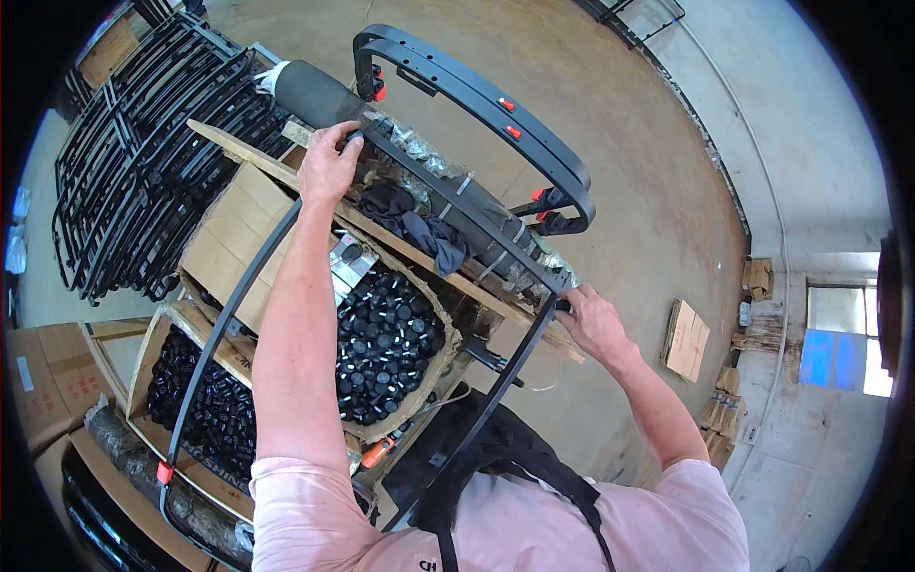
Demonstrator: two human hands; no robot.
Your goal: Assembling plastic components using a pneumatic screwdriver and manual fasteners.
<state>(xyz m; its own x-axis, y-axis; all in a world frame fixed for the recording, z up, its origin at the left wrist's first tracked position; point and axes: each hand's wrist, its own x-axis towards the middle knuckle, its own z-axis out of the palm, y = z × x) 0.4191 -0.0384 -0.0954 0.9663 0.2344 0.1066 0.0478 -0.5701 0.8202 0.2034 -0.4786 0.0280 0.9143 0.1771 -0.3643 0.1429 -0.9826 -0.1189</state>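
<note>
A black tubular metal frame (pixel 457 202) lies across the bench in front of me, its long bar slanting from upper left to lower right. My left hand (pixel 329 164) is closed at the bar's far left corner, with a small dark piece by the thumb and fingertips. At the other corner, my right hand (pixel 595 326) is closed, its fingers against a small black part. Both side tubes of the frame run back toward me. Below my left forearm, a carton of black plastic caps (pixel 386 348) stands open. Exactly what the fingertips pinch is partly hidden.
A curved black frame with red fittings (pixel 477 91) stands beyond the padded roll (pixel 324 95). Several black frames (pixel 152 153) are stacked at left. A bin of small black parts (pixel 205 391), an orange-handled tool (pixel 378 452) and dark cloth (pixel 434 240) are close by.
</note>
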